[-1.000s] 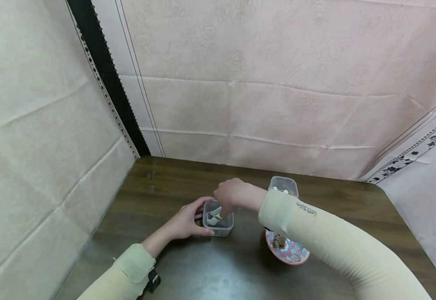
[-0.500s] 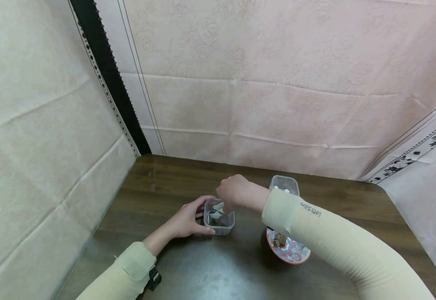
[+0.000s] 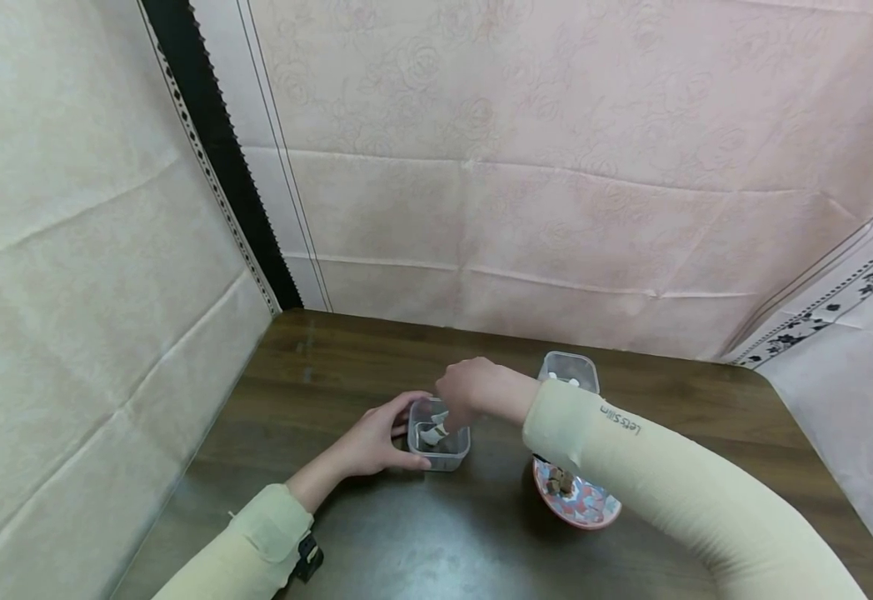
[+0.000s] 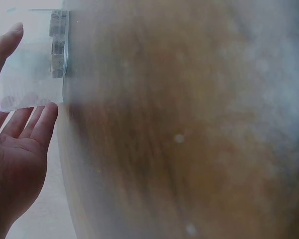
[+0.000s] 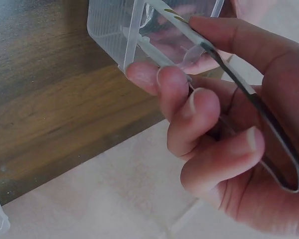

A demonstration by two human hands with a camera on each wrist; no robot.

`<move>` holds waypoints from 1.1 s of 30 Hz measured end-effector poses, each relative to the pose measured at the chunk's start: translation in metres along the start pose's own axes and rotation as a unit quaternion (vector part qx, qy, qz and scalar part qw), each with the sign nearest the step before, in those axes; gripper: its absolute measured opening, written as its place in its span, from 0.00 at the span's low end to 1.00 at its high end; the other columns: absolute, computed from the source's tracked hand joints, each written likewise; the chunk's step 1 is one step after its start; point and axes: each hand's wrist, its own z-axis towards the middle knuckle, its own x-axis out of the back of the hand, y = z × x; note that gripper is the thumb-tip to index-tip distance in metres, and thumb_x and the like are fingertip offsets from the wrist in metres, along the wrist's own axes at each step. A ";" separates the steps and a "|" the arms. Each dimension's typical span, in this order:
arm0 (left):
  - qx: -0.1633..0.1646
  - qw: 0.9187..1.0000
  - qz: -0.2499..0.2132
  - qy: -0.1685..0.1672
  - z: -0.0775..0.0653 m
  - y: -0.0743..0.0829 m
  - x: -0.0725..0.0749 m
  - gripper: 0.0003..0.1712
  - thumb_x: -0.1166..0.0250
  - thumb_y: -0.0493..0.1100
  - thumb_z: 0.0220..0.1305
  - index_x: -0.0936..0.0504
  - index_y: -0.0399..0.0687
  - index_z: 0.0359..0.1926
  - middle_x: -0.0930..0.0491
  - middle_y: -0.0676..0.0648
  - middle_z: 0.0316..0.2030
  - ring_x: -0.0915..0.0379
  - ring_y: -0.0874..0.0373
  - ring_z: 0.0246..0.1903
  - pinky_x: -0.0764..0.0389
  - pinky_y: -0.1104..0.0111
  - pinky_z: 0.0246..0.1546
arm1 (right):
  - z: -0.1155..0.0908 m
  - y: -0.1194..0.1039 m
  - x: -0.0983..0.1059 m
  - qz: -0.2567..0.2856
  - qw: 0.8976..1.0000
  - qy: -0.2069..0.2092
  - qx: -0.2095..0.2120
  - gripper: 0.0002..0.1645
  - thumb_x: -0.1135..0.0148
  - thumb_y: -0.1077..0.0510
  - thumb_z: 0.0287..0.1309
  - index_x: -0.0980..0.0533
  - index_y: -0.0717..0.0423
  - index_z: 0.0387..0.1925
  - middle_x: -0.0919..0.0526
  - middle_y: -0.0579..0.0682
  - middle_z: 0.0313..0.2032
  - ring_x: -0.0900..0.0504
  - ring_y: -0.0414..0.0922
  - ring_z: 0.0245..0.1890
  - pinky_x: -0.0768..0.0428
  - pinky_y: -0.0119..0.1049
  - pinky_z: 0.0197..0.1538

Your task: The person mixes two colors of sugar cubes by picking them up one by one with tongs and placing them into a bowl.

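Observation:
A clear plastic container [image 3: 447,461] sits on the wooden table, with my left hand [image 3: 372,440] gripping it, thumb on the near side and fingers at the far left. Brown chunks [image 4: 58,45] line its bottom in the left wrist view. My right hand [image 3: 472,390] is over its right rim, holding a pair of tongs [image 5: 269,117] with a bent metal back and pale arms. The tongs' pale tips [image 3: 432,433] reach down inside the container. Whether they pinch a chunk cannot be made out.
A patterned bowl [image 3: 586,508] with brown chunks [image 3: 560,481] stands to the right, partly under the right forearm. Behind that arm is a second clear container [image 3: 569,365] with white pieces in it. Cloth hangings [image 3: 519,208] rise at the table's back and sides.
The tongs' tips have shifted slightly within the container, lifting a little and then dipping again. My left hand keeps its hold on the container.

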 end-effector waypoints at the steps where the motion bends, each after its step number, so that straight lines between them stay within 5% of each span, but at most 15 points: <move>1: -0.001 1.000 0.000 0.000 0.000 0.000 0.000 0.53 0.16 0.43 0.58 0.36 0.54 0.79 0.28 0.43 0.73 0.29 0.45 0.73 0.23 0.55 0.69 | 0.001 0.000 0.000 0.005 1.000 -0.007 -0.001 0.14 0.32 0.44 0.67 0.17 0.50 0.41 0.18 0.44 0.26 0.21 0.42 0.27 0.21 0.38 0.34; 7: -0.007 1.000 0.001 0.001 0.001 -0.001 -0.001 0.53 0.16 0.43 0.58 0.35 0.55 0.79 0.29 0.42 0.73 0.29 0.45 0.72 0.23 0.55 0.68 | 0.003 -0.005 0.002 0.012 0.999 -0.037 -0.009 0.18 0.33 0.45 0.70 0.16 0.51 0.51 0.17 0.45 0.28 0.20 0.41 0.24 0.20 0.37 0.34; 13: -0.006 1.000 -0.004 0.000 0.001 -0.002 0.000 0.54 0.16 0.43 0.58 0.36 0.52 0.80 0.31 0.41 0.75 0.30 0.43 0.73 0.22 0.55 0.68 | 0.003 -0.011 0.002 -0.008 1.000 -0.026 -0.004 0.21 0.32 0.46 0.69 0.17 0.50 0.58 0.16 0.45 0.42 0.20 0.42 0.37 0.18 0.37 0.41; 17: -0.001 1.000 -0.009 0.000 0.000 -0.002 0.000 0.54 0.16 0.43 0.58 0.37 0.53 0.80 0.33 0.42 0.77 0.30 0.44 0.73 0.23 0.56 0.69 | 0.002 -0.013 0.002 -0.024 0.999 -0.029 0.001 0.24 0.32 0.48 0.69 0.18 0.49 0.63 0.15 0.46 0.45 0.19 0.42 0.36 0.17 0.37 0.42; 25: -0.007 1.000 -0.005 -0.002 0.000 -0.003 -0.001 0.53 0.16 0.43 0.58 0.36 0.53 0.79 0.30 0.43 0.74 0.30 0.45 0.73 0.23 0.55 0.69 | -0.006 -0.003 0.004 -0.020 1.000 -0.002 0.021 0.12 0.31 0.47 0.69 0.16 0.50 0.44 0.17 0.44 0.33 0.22 0.41 0.29 0.21 0.37 0.34; 33: -0.002 1.000 0.004 0.001 0.001 -0.003 -0.001 0.54 0.16 0.44 0.58 0.36 0.49 0.80 0.28 0.44 0.73 0.29 0.45 0.72 0.22 0.54 0.69 | -0.029 0.019 0.010 0.006 0.999 0.033 0.040 0.20 0.30 0.44 0.68 0.21 0.48 0.24 0.24 0.42 0.23 0.29 0.41 0.23 0.26 0.38 0.28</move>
